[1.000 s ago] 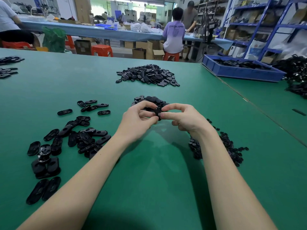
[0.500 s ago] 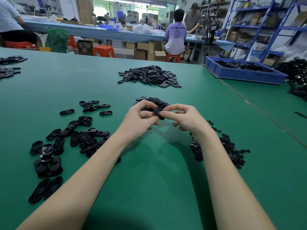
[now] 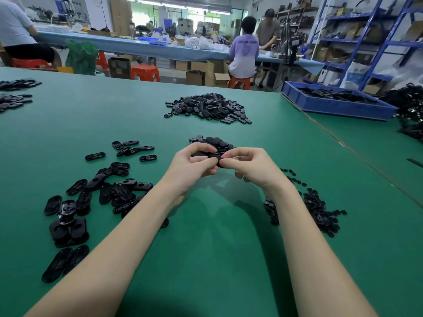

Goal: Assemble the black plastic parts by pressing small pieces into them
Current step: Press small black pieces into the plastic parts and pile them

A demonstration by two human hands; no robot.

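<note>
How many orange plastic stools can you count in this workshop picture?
4: one far left, one behind the green bag, one standing free, one under the seated worker. Others may be hidden.

Black parts (image 3: 207, 108), green table (image 3: 206, 248)

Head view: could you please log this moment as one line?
left hand: holds black part | right hand: pinches same part | table
</note>
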